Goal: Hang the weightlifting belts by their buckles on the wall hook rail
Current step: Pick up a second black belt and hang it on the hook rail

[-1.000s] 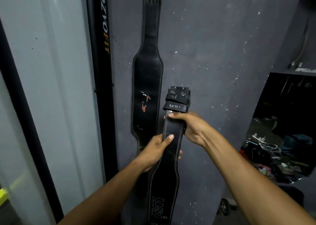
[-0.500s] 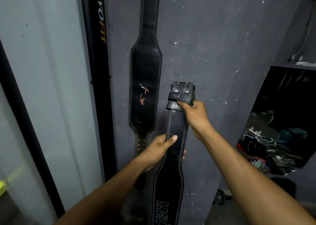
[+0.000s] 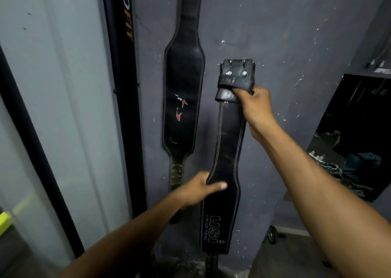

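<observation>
A black leather belt [image 3: 229,142] marked USI is held upright in front of the dark grey wall. Its metal buckle [image 3: 237,66] points up. My right hand [image 3: 252,105] grips the belt just under the buckle, at the strap loops. My left hand [image 3: 200,190] holds the belt lower down, thumb across its front where it widens. A second black belt [image 3: 183,100] with a red mark hangs flat on the wall to the left, its top running out of the frame. The hook rail is out of view.
A black upright post [image 3: 122,87] with orange lettering stands left of the hanging belt, beside a pale panel [image 3: 63,108]. At the right a dark recess [image 3: 355,142] holds cluttered gear. A small wheel [image 3: 271,234] sits on the floor below it.
Both hands have raised the USI belt along the wall. My right hand slid up to the loops under the buckle. The buckle now stands higher beside the hanging belt.
</observation>
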Tool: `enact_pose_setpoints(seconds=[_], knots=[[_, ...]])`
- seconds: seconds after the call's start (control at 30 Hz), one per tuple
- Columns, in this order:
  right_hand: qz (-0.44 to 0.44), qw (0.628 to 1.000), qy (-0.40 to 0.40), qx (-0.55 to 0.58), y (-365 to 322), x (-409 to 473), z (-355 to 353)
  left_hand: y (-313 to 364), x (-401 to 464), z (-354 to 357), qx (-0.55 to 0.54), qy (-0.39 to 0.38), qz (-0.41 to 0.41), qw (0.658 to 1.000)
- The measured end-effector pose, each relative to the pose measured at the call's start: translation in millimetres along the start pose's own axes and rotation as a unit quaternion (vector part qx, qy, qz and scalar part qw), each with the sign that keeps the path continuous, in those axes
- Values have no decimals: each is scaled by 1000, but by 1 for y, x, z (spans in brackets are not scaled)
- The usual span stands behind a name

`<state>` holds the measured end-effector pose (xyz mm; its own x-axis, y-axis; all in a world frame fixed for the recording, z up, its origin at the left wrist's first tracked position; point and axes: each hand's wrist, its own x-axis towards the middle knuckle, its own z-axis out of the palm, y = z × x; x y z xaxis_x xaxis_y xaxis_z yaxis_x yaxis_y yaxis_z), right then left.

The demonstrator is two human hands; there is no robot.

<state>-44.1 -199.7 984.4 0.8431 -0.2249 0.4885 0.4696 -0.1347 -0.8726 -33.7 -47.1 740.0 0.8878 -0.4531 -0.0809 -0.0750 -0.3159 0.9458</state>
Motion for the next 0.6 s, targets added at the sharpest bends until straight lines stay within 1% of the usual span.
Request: enact_pose_setpoints(seconds=[0.07, 0.13, 0.2, 0.27, 0.3, 0.4, 0.47, 0.53, 0.6], knots=[[-2, 1000, 13, 10, -12, 6, -2, -69, 14, 9, 29, -18, -47, 998], [-5, 1000, 18, 10, -19, 8, -4, -101, 14, 12, 27, -25, -66, 997], [-3, 1000, 15, 4, -20, 6, -3, -105, 10, 10, 36, -26, -72, 996], [6, 1000, 6, 5, -17, 4, -1, -65, -6, 3, 38, -8, -68, 997], [9, 1000, 4, 5, -17, 4, -1, -45, -12, 1, 27, -1, -53, 998], [13, 1000, -2, 10, -14, 4, 1, 38, -32, -6, -51, 3, 42, 998], [10, 1000, -11, 15, -13, 2, 4, 82, -36, -12, -109, 44, 105, 987], [3, 1000, -14, 20, -11, -2, 7, 113, -33, -17, -162, 72, 139, 974], [4, 999, -17, 30, -13, -4, 8, 124, -32, -20, -189, 55, 152, 969]])
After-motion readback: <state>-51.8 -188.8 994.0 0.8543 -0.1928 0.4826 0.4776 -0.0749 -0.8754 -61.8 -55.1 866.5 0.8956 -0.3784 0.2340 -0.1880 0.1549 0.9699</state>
